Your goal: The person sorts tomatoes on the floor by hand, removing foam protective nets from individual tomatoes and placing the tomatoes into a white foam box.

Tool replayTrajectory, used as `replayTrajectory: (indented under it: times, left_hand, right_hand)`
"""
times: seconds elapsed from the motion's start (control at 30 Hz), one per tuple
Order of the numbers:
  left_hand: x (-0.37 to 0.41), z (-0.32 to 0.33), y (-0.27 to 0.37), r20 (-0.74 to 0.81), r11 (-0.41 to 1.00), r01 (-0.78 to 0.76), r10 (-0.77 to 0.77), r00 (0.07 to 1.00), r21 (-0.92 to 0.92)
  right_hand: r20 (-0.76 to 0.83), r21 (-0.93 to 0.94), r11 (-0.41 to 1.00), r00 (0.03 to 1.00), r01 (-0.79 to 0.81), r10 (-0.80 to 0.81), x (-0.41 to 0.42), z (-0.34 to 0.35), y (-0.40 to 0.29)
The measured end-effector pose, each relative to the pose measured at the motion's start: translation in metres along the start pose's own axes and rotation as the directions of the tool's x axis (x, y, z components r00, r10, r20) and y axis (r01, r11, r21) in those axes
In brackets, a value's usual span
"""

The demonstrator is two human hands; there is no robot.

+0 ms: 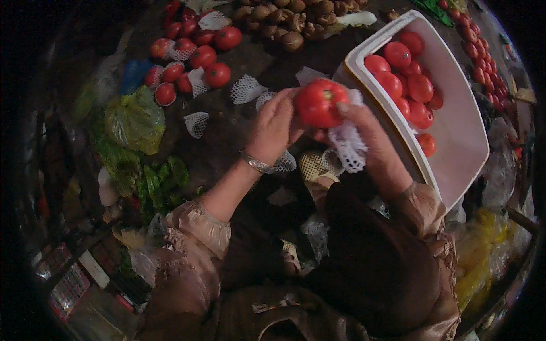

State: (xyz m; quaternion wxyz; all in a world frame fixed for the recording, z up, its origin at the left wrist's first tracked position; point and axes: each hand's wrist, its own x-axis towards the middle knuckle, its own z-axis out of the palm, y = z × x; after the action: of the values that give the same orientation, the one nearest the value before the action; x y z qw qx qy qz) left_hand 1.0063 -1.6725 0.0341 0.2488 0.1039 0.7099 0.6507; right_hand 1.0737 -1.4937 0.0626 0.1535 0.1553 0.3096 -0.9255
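Observation:
A large red tomato point(320, 103) is held up between my two hands, its stem end facing the camera. My left hand point(276, 121) grips it from the left side, fingers partly hidden behind it. On the other side my right hand point(362, 121) has its thumb on the tomato and also holds a white foam net sleeve point(350, 147), which hangs below the fruit. To the right stands a white foam box point(458, 128) with several tomatoes point(420, 88) inside, bare of sleeves. Loose foam net sleeves point(246, 89) lie on the ground left of my hands.
At the upper left lie more tomatoes point(203, 57), some in foam nets. Brown mushrooms point(294, 19) are heaped at the top. A yellow-green plastic bag point(135, 121) and leafy greens point(164, 181) sit at left. Small red produce point(480, 53) lines the far right. My shoe point(315, 166) is below my hands.

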Motion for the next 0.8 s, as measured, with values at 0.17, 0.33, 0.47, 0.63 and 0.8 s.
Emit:
replayTrajectory:
  times: [0.17, 0.33, 0.47, 0.63, 0.8]
  left_hand:
    - [-0.01, -0.024, 0.012, 0.146, 0.984, 0.11, -0.131, 0.981, 0.142]
    - [0.013, -0.066, -0.035, 0.031, 0.88, -0.004, -0.011, 0.999, 0.475]
    - [0.044, -0.106, -0.055, -0.117, 0.747, 0.125, -0.064, 0.991, 0.653]
    - [0.085, -0.152, -0.076, -0.1, 0.456, -0.028, 0.256, 0.961, 0.89]
    - [0.107, -0.184, -0.081, -0.123, 0.102, 0.12, 0.027, 0.992, 0.987]
  right_hand:
    - [-0.246, -0.585, 0.795, 0.898, 0.162, -0.365, -0.039, -0.016, -0.043]
    - [-0.279, -0.913, 0.022, 0.586, -0.407, -0.761, -0.101, -0.1, -0.09]
    - [-0.164, -0.859, -0.13, 0.506, -0.495, -0.847, -0.104, -0.086, -0.085]
    - [-0.045, -0.993, 0.1, 0.607, 0.056, -0.794, -0.018, -0.035, -0.067]
    - [0.153, -0.887, 0.287, 0.818, 0.361, -0.554, 0.068, -0.006, -0.034]
